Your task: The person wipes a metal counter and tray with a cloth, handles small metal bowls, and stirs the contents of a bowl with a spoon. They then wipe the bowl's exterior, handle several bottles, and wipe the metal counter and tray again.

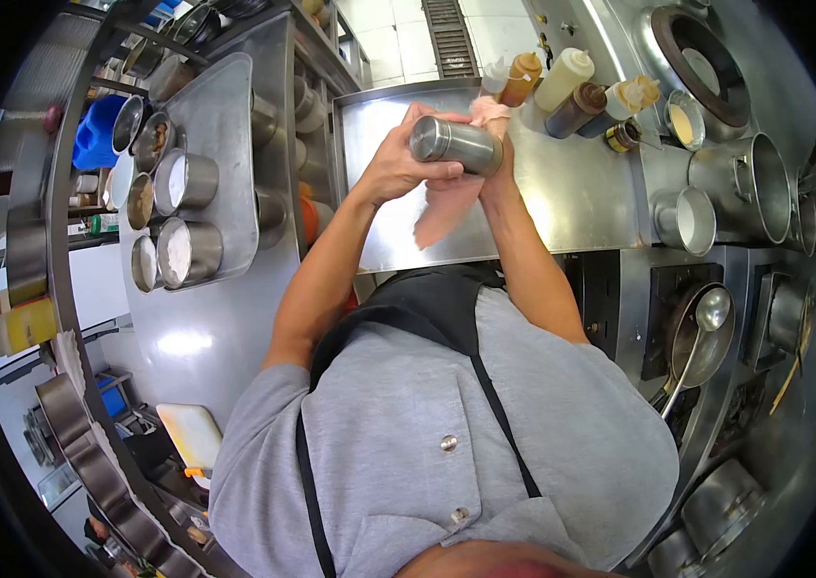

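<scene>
A stainless steel canister (461,144), cylindrical with a grooved end, is tilted nearly sideways above the metal worktop. My left hand (396,164) is closed around its grooved end, thumb along the lower side. At the other end, my right hand (502,159) grips a pink cloth (448,210) against the canister. Part of the cloth bunches above that hand, and the rest hangs below the canister. The canister hides many of the right hand's fingers.
Several squeeze bottles (565,79) stand at the worktop's far right corner. To the right are a large pot (743,188), a small metal pot (685,220) and a pan with a ladle (712,310). On the left, a metal tray (235,144) carries several containers.
</scene>
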Tool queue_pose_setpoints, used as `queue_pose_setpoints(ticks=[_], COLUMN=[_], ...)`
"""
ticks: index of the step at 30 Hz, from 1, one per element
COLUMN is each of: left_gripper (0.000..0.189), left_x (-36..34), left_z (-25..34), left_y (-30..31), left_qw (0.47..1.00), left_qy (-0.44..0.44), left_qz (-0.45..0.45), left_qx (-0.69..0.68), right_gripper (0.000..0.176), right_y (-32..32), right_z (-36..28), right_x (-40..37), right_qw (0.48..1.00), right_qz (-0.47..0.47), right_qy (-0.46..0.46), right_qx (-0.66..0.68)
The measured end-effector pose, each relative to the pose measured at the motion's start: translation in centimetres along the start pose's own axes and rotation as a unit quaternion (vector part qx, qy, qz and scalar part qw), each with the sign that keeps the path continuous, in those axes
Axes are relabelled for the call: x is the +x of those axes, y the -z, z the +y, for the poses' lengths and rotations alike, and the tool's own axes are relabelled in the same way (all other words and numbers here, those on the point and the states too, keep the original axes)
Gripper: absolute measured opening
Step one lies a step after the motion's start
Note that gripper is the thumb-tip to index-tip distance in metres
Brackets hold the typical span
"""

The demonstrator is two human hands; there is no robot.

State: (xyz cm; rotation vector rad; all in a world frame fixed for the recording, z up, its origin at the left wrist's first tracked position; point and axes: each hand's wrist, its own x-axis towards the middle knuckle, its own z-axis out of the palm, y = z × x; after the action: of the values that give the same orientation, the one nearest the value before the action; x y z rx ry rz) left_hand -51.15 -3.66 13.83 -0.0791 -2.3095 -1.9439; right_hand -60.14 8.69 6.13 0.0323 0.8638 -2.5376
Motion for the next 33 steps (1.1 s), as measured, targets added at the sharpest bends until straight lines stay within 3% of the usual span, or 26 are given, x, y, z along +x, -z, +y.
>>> queue_pose_setpoints(ticks=[1,3,4,5,6,7,8,10,12,13,14,15,17,18,20,21,22,24,25,28,30,32,33], left_gripper=[0.058,0.059,0.059,0.059,0.059,0.054,0.051,0.054,0.063,0.067,0.067,0.066,0.063,0.064,0.067,0.071,0.071,0.080,0.086,0.087,0.084,0.073,0.062], left_x=[-0.3,-0.6,-0.5,-0.4,-0.1,0.3,0.0,1.1,1.0,0.6,1.0,1.0,0.5,0.5,0.3,0.2,0.2,0.7,0.4,1.5,1.5,-1.3,-3.1], left_z=[0.3,0.1,0.3,0.5,0.7,0.7,0.7,-0.7,-1.1,1.1,-0.6,-0.2,-0.1,-0.5,-1.1,-1.3,-1.6,-0.3,1.1,-1.0,-0.3,3.0,-1.0], left_y=[0.1,1.0,1.1,0.5,-0.3,-1.5,-2.1,-2.2,-1.8,-2.3,-1.5,-1.1,-0.5,0.0,1.0,1.5,1.8,2.5,2.5,3.1,3.1,1.7,1.7], left_qw=[0.993,0.962,0.964,0.968,0.964,0.950,0.946,0.918,0.920,0.912,0.930,0.932,0.945,0.951,0.955,0.960,0.959,0.923,0.922,0.899,0.883,0.915,0.899], left_qy=[0.016,0.046,0.038,0.024,0.011,-0.046,-0.025,-0.116,-0.056,-0.042,-0.082,-0.075,-0.017,-0.007,-0.025,-0.032,-0.037,-0.034,-0.018,0.065,0.031,0.037,-0.048], left_qz=[-0.005,-0.008,0.000,0.079,0.155,0.186,0.218,0.330,0.344,0.298,0.339,0.345,0.323,0.308,0.295,0.278,0.283,0.212,0.218,0.285,0.286,0.373,0.407], left_qx=[-0.115,-0.269,-0.264,-0.239,-0.214,-0.248,-0.239,-0.189,-0.180,-0.279,-0.114,-0.078,-0.041,-0.032,-0.017,0.000,0.001,-0.318,-0.320,-0.327,-0.371,-0.148,0.157], right_gripper=[0.020,0.019,0.012,0.016,0.020,0.037,0.039,0.037,0.034,0.039,0.045,0.045,0.042,0.042,0.038,0.024,0.024,0.029,0.043,0.048,0.037,0.031,0.031], right_y=[0.3,-0.7,-1.3,-4.2,-6.6,-5.2,-8.4,-9.3,-10.1,-10.1,-9.9,-10.1,-10.2,-9.6,-9.0,-9.1,-9.1,-13.2,-12.6,-12.4,-11.1,-12.0,-12.4], right_z=[-0.3,-3.0,-4.3,-4.7,-4.6,-2.8,-1.6,-0.6,-0.8,-0.7,-0.8,-1.4,-2.0,-1.3,-0.2,-0.2,0.4,-0.2,-0.2,-1.2,-0.2,-0.2,-0.5], right_x=[0.0,-0.3,-0.9,-2.4,-3.5,-2.9,-4.3,-4.2,-3.0,-2.3,-1.7,-1.1,-0.5,0.1,0.9,0.9,0.4,-2.2,-1.5,0.4,1.8,1.6,2.1], right_qw=[1.000,0.944,0.930,0.966,0.936,0.767,0.773,0.780,0.742,0.768,0.791,0.786,0.862,0.859,0.936,0.956,0.955,0.901,0.901,0.858,0.875,0.936,0.934], right_qz=[-0.004,-0.237,-0.316,-0.240,-0.146,-0.231,-0.129,-0.102,-0.107,-0.105,-0.103,-0.110,-0.099,-0.106,-0.079,-0.092,-0.099,-0.229,-0.260,-0.305,-0.305,-0.194,-0.200], right_qy=[-0.001,0.216,-0.054,0.090,0.232,0.307,0.420,0.418,0.426,0.365,0.299,0.317,0.122,0.130,0.124,0.074,0.075,0.199,0.155,0.119,0.147,0.125,0.129], right_qx=[0.001,-0.073,0.180,-0.022,-0.221,-0.513,-0.457,-0.455,-0.507,-0.515,-0.523,-0.519,-0.482,-0.483,-0.321,-0.269,-0.270,-0.310,-0.310,-0.395,-0.346,-0.264,-0.266])
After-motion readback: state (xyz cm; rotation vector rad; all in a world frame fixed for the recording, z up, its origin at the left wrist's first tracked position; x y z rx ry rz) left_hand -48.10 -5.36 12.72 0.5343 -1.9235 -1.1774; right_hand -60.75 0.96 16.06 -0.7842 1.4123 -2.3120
